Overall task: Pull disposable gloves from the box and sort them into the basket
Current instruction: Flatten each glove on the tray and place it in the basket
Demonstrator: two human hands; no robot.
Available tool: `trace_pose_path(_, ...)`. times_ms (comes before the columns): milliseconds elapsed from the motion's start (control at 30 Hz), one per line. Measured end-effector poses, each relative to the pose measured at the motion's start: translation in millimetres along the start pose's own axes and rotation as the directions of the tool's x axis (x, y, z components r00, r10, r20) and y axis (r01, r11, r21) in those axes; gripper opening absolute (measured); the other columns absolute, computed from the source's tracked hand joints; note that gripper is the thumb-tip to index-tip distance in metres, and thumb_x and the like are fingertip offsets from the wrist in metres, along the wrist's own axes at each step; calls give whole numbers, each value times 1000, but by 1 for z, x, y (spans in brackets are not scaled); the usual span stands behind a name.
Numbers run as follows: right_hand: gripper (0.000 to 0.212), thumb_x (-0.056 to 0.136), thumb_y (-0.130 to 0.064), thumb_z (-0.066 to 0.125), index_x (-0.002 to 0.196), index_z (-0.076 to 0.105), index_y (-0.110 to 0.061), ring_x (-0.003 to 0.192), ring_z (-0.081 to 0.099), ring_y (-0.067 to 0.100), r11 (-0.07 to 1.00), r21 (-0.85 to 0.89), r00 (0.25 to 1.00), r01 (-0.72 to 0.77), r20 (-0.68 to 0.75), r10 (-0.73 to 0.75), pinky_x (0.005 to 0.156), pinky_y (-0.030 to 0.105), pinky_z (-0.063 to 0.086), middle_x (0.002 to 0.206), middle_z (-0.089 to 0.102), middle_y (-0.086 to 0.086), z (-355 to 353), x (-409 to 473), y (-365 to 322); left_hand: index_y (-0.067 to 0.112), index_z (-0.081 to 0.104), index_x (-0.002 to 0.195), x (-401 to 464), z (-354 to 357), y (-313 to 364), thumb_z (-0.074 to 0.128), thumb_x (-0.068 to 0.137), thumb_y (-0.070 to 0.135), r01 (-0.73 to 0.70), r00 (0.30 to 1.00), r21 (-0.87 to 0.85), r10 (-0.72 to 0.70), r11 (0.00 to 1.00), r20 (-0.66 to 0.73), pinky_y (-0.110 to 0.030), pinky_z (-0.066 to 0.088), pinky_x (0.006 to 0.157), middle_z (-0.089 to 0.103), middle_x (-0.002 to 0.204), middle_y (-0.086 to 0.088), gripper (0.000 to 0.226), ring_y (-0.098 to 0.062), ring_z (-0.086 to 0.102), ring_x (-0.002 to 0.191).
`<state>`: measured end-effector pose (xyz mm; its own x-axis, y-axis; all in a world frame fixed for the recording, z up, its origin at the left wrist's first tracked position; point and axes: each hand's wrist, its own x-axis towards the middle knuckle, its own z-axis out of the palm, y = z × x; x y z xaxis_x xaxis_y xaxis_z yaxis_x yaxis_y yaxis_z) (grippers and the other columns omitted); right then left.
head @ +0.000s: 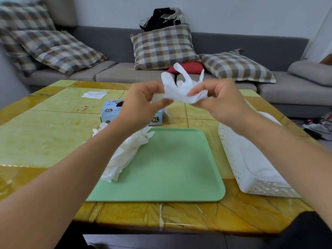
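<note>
White and crumpled, the glove (181, 88) hung in the air between your two hands, above the far edge of the table (53, 133) and over the box. Your left hand (143, 101) pinched its cuff end between thumb and fingers; your right hand (221, 99) pinched the other side, fingers curled into the material. Its fingers pointed upward, so you seemed to be spreading or straightening it before sorting.

Judging by how things lay, you were partway through. A heap of gloves (125, 151) rested across the left edge of the green tray (170, 168), some spilling onto the table beside it. The white basket (251, 168) stood along the right edge of the table, just beside the tray, with white material already inside. The blue glove box (109, 114) sat beyond the tray's far edge, marked XL. A loose white sheet (94, 94) lay near the table's far left corner.

How many gloves the basket held could not be counted; your right forearm covered much of it. Your left arm hid the box's opening, so whether gloves remained inside could not be told. Motion blur softened both hands, leaving the exact finger placement unclear
</note>
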<state>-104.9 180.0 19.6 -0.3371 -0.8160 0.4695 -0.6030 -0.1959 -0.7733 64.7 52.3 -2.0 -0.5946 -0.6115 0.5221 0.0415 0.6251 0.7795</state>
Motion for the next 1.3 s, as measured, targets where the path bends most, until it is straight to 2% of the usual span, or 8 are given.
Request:
trace_pose_path(233, 8, 86, -19, 76, 92, 80, -18, 77, 66, -1, 833, -544, 770, 101, 573, 280, 73, 27, 53, 86, 76, -12, 27, -28, 64, 21, 77, 99, -39, 20, -68, 83, 80, 22, -170, 813, 575, -216, 800, 541, -31, 47, 93, 73, 104, 6, 20, -15, 63, 98)
trace_pose_path(600, 32, 76, -35, 87, 106, 78, -30, 83, 61, -15, 798, -600, 313, 47, 768, 559, 76, 11, 48, 88, 68, -34, 17, -31, 23, 30, 75, 100, -57, 17, -40, 85, 74, 49, -182, 446, 427, -313, 886, 838, -30, 54, 91, 74, 95, 15, 34, 2, 66, 90)
trace_pose_path(700, 29, 82, -33, 83, 109, 76, -26, 94, 69, 1, 819, -560, 506, -123, 675, 537, 88, 26, 58, 107, 73, -13, 4, -18, 26, 33, 76, 99, -52, 12, -35, 75, 78, 61, -50, 433, 417, -357, 908, 828, -30, 54, 94, 74, 96, 20, 35, 2, 67, 94)
trace_pose_path(800, 16, 90, -19, 75, 106, 73, -14, 79, 70, 18, 773, -607, 820, -183, 340, 461, 76, 34, 61, 105, 73, 5, 10, -7, 46, 29, 77, 92, -46, 16, -45, 62, 93, 54, -56, 705, 449, -283, 892, 650, -33, 57, 84, 74, 90, 16, 29, -5, 69, 85)
trace_pose_path(867, 27, 90, -18, 75, 116, 70, -11, 68, 61, 13, 646, -747, 823, -157, 262, 504, 65, 27, 53, 110, 69, 4, 23, -4, 59, 31, 72, 108, -48, 23, -53, 64, 92, 53, -186, 793, 624, -259, 759, 551, -36, 53, 89, 68, 109, 15, 29, -10, 64, 100)
trace_pose_path(967, 34, 90, -28, 74, 116, 66, -8, 80, 67, 21, 540, -818, 738, -197, 239, 631, 64, 30, 55, 112, 67, 7, 43, 0, 79, 31, 53, 140, -56, 36, -59, 60, 89, 63, -295, 752, 718, -311, 630, 582, -41, 43, 106, 48, 145, 7, 61, -20, 47, 129)
trace_pose_path(1167, 26, 85, -2, 75, 110, 70, -1, 84, 72, 24, 618, -643, 716, -453, 150, 682, 76, 35, 62, 86, 67, 7, 53, 16, 89, 18, 36, 151, -66, 47, -59, 41, 86, 80, -326, 700, 754, -390, 571, 598, -43, 35, 113, 33, 158, 0, 90, -22, 36, 140)
trace_pose_path(1300, 24, 85, 8, 69, 104, 73, -6, 94, 68, 25, 649, -582, 801, -490, -6, 599, 81, 29, 56, 108, 70, 10, 48, 15, 101, 19, 14, 161, -66, 45, -61, 39, 88, 79, -314, 643, 737, -437, 599, 629, -40, 21, 123, 10, 168, 0, 98, -19, 17, 152)
